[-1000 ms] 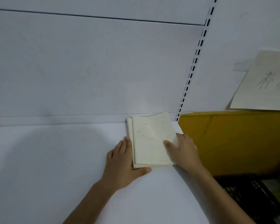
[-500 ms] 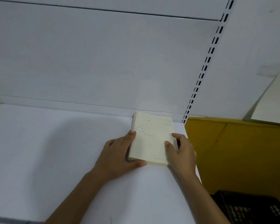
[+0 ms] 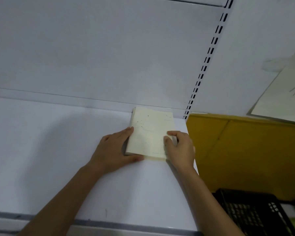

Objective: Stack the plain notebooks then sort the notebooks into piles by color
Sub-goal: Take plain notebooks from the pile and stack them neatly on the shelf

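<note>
A small stack of cream plain notebooks [image 3: 150, 133] lies on the white shelf [image 3: 58, 159], near its back right corner. My left hand [image 3: 114, 150] lies flat against the stack's left edge, with the thumb along its front edge. On the right side, my right hand [image 3: 180, 147] has its fingers curled over the stack's right edge and its thumb on the top cover. The edges of the stack look roughly lined up.
A yellow board [image 3: 245, 150] stands right of the shelf. Below it sits a black plastic crate [image 3: 252, 213]. A paper sheet [image 3: 283, 97] with handwriting is taped to the white back wall. A slotted upright [image 3: 206, 62] runs up the wall. The shelf's front lip [image 3: 126, 227] is grey.
The loose, offset notebooks have been squared into one neat stack between both hands. My right hand shifted from lying on the cover to holding the right edge. The view dipped lower.
</note>
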### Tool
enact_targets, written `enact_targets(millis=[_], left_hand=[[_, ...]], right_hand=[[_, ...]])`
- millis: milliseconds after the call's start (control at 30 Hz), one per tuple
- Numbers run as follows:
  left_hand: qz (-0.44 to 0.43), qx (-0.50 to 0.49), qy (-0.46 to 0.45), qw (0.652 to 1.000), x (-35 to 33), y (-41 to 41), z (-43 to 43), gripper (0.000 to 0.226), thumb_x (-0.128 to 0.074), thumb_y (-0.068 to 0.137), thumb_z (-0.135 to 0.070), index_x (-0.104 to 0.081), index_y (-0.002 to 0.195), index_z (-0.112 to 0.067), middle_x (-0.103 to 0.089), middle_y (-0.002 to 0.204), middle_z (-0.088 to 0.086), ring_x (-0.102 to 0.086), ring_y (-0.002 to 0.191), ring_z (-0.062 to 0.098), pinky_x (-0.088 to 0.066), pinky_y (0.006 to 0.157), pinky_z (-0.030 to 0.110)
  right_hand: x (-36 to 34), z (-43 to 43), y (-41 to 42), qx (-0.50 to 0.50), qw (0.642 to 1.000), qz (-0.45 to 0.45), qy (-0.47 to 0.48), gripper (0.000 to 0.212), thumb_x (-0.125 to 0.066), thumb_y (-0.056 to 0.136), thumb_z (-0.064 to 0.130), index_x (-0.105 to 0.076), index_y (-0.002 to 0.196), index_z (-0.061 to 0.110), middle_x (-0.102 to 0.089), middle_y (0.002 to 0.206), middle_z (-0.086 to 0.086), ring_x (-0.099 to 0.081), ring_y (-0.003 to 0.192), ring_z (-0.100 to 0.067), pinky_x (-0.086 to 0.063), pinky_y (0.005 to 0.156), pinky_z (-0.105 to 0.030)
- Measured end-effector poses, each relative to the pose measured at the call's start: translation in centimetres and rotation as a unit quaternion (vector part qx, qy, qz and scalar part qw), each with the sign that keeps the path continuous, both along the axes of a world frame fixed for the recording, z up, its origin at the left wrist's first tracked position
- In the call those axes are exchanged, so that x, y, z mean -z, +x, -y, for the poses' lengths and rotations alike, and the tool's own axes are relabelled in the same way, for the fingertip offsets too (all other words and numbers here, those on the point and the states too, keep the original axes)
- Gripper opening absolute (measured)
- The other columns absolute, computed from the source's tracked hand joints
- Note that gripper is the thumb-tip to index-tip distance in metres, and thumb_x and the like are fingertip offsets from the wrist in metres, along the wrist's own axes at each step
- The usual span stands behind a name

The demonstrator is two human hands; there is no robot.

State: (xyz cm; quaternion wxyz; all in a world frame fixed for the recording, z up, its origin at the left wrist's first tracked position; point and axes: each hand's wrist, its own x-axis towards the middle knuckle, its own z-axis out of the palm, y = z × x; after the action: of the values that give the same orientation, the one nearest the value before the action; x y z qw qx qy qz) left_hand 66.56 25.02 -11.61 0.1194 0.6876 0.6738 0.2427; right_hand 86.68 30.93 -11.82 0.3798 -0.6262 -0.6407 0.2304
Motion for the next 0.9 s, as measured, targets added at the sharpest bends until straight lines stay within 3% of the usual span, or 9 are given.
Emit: enact_targets(millis=[67,167,267,367,433,567,767,900], left_hand=[[-0.013,0.006,-0.016,1.000,-0.6,0.3,0.4,0.128,-0.031,0.044,-0.100,-0.027,0.147,-0.024,-0.033,0.151,-0.007,-0.033,0.137,0.009,-0.025,0.114,0.037],[-0.007,0.009,-0.047,0.999,-1.3,0.5,0.6,0.119,-0.047,0.054,-0.086,-0.021,0.148,-0.020,-0.034,0.151,-0.002,-0.035,0.136,0.017,-0.028,0.112,0.037],[0.021,0.029,-0.054,0.998,-1.9,0.2,1.4,0.108,-0.060,0.075,-0.067,-0.001,0.151,-0.018,-0.023,0.155,0.003,-0.031,0.139,0.022,-0.027,0.111,0.032],[-0.010,0.003,-0.037,0.999,-2.3,-1.5,4.7,0.098,-0.052,0.086,-0.057,0.015,0.148,-0.021,-0.014,0.158,0.004,-0.028,0.140,0.024,-0.028,0.110,0.035],[-0.072,-0.028,0.003,0.997,-3.0,-4.2,8.2,0.090,-0.048,0.090,-0.054,0.011,0.149,-0.020,-0.018,0.157,0.004,-0.030,0.138,0.023,-0.031,0.108,0.035],[-0.105,-0.103,0.062,0.987,-4.1,-12.8,17.3,0.081,-0.045,0.092,-0.051,0.000,0.151,-0.018,-0.016,0.157,0.001,-0.020,0.142,0.018,-0.023,0.112,0.033],[-0.133,-0.201,0.042,0.970,-4.8,-24.6,32.1,0.081,-0.031,0.088,-0.064,-0.004,0.151,-0.020,-0.010,0.158,-0.004,-0.010,0.145,0.014,-0.015,0.115,0.033],[-0.149,-0.246,0.037,0.957,-3.9,-30.7,40.3,0.093,-0.010,0.076,-0.074,-0.009,0.150,-0.018,-0.014,0.157,-0.002,-0.016,0.144,0.017,-0.021,0.113,0.036]], right_hand=[[-0.9,-0.1,0.5,-0.034,0.998,-0.019,-0.058,0.028,-0.060,0.088,0.032,-0.066,0.114,0.026,-0.061,0.125,0.005,-0.055,0.115,-0.015,-0.040,0.103,-0.043],[-2.5,-0.1,0.6,-0.085,0.987,-0.044,-0.132,0.042,-0.063,0.088,0.033,-0.059,0.127,0.019,-0.055,0.136,-0.004,-0.054,0.121,-0.020,-0.042,0.104,-0.040],[-3.6,2.2,-0.7,-0.067,0.994,0.076,-0.038,0.047,-0.059,0.090,0.036,-0.052,0.134,0.019,-0.047,0.142,-0.006,-0.040,0.131,-0.024,-0.034,0.108,-0.041],[-4.1,7.0,-4.3,-0.094,0.991,0.076,0.055,0.038,-0.055,0.093,0.035,-0.053,0.129,0.022,-0.051,0.136,0.000,-0.042,0.127,-0.020,-0.035,0.105,-0.038],[-4.0,10.0,-8.0,-0.131,0.985,0.076,0.079,0.036,-0.052,0.094,0.036,-0.053,0.128,0.022,-0.054,0.131,0.002,-0.047,0.122,-0.017,-0.037,0.102,-0.033],[-4.4,16.4,-16.8,-0.227,0.966,0.063,0.103,0.036,-0.050,0.095,0.036,-0.051,0.129,0.025,-0.055,0.130,0.007,-0.047,0.120,-0.012,-0.035,0.097,-0.025],[-4.8,27.3,-29.8,-0.337,0.933,0.031,0.124,0.036,-0.052,0.094,0.038,-0.052,0.127,0.027,-0.054,0.129,0.010,-0.046,0.120,-0.009,-0.035,0.099,-0.025],[-4.6,33.1,-36.2,-0.392,0.911,0.022,0.123,0.039,-0.055,0.093,0.036,-0.051,0.130,0.024,-0.053,0.130,0.007,-0.045,0.121,-0.012,-0.032,0.096,-0.022]])
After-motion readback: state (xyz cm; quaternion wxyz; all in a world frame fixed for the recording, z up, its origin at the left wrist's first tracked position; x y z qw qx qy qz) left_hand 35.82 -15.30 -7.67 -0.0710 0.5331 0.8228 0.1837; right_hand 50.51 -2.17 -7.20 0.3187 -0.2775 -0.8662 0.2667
